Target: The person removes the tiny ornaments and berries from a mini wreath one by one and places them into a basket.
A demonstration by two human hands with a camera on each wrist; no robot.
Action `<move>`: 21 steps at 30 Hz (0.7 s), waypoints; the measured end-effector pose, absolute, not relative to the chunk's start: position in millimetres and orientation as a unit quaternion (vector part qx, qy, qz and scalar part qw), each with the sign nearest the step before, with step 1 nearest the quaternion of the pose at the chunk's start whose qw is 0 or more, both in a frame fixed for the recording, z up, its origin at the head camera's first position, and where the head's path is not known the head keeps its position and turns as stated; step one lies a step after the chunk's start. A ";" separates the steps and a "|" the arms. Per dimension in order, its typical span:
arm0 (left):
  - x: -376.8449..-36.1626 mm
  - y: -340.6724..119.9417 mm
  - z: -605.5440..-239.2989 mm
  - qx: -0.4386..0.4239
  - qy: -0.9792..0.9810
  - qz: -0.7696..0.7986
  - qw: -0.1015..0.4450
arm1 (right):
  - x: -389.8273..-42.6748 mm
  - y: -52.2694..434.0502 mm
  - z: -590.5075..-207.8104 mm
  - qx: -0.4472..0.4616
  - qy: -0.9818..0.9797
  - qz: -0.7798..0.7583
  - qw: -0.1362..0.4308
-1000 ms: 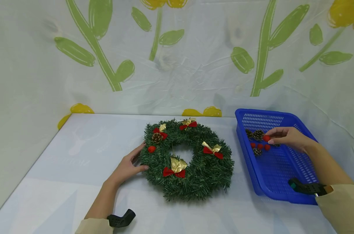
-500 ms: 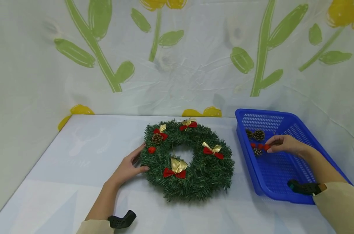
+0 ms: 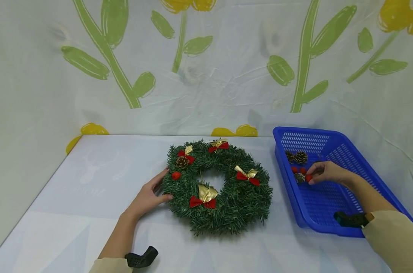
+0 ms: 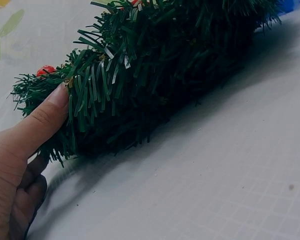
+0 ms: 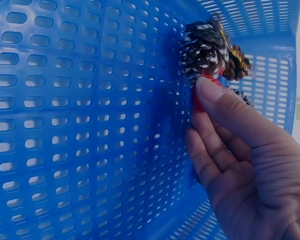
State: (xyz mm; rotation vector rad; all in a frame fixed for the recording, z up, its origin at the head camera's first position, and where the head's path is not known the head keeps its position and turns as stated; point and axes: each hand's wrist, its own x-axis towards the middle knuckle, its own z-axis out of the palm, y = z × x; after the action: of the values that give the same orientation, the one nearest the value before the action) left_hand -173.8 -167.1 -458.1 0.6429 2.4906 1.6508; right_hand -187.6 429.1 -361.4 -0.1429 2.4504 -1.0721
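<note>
Right hand [image 3: 326, 172] pinches a red berry [image 3: 308, 177] at its fingertips; left hand [image 3: 148, 195] rests open against the wreath [image 3: 227, 204]

Readable text: none in any view.
Wreath [image 3: 220, 185]: bows, cones and red berries only, no lettering.
Blue basket [image 3: 332, 212]: plain perforated plastic, no brand or label.
Backdrop [image 3: 206, 68]: painted leaves and yellow flowers, no words.
Tabletop [image 3: 90, 197]: faint pale pattern, no lettering.
</note>
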 end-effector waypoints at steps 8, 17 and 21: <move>-173.8 -166.7 -457.4 0.214 0.817 0.534 0.037 | -188.7 432.0 -368.3 -0.046 0.893 -0.380 0.237; -173.1 -166.1 -454.9 0.218 0.817 0.533 0.034 | -187.3 428.3 -370.3 -0.031 0.896 -0.373 0.237; -173.1 -166.3 -455.2 0.218 0.815 0.536 0.035 | -186.8 426.9 -368.1 -0.024 0.901 -0.365 0.235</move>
State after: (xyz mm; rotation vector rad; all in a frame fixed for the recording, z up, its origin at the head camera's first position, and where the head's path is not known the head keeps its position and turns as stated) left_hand -173.1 -166.3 -455.2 0.6697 2.5041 1.6463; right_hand -186.8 426.9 -368.1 -0.0657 2.4719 -1.0003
